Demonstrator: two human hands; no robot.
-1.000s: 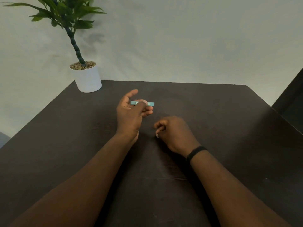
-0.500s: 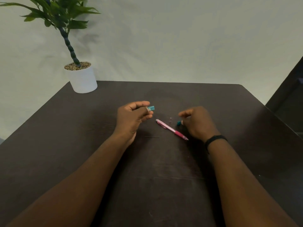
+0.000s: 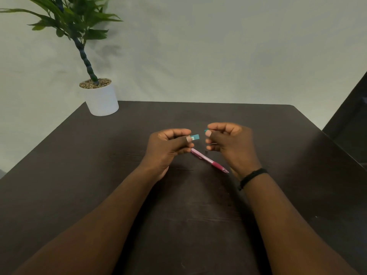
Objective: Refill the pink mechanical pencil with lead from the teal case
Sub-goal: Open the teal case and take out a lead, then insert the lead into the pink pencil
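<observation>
Nearest the camera, two bare forearms reach up over the dark table [image 3: 99, 175], the right one wearing a black wristband [image 3: 251, 178]. Just beyond the left wrist, below the curled fingers of that hand, a thin dark lead [image 3: 185, 169] lies flat on the tabletop, apart from everything else.

The pink mechanical pencil [image 3: 208, 160] lies on the table between the two hands, slanted: its tip end sits just beside the heel of the right hand, and its other end disappears under the left fingertips (whether they touch it cannot be told).

The left hand [image 3: 166, 147] is curled closed, thumb and forefinger pinching the teal case [image 3: 195, 138], whose free end with a small label sticks out past the thumbnail toward the right hand. The right hand [image 3: 232, 143] is also curled, thumb and forefinger pinched on a small teal piece [image 3: 206, 131], only a sliver of which shows above the thumbnail; it sits near the case's open end but apart from it.

Far behind the left knuckles, at the table's back corner, stands a white pot [image 3: 102, 100] holding a green plant [image 3: 73, 22], against a pale wall [image 3: 218, 46].
</observation>
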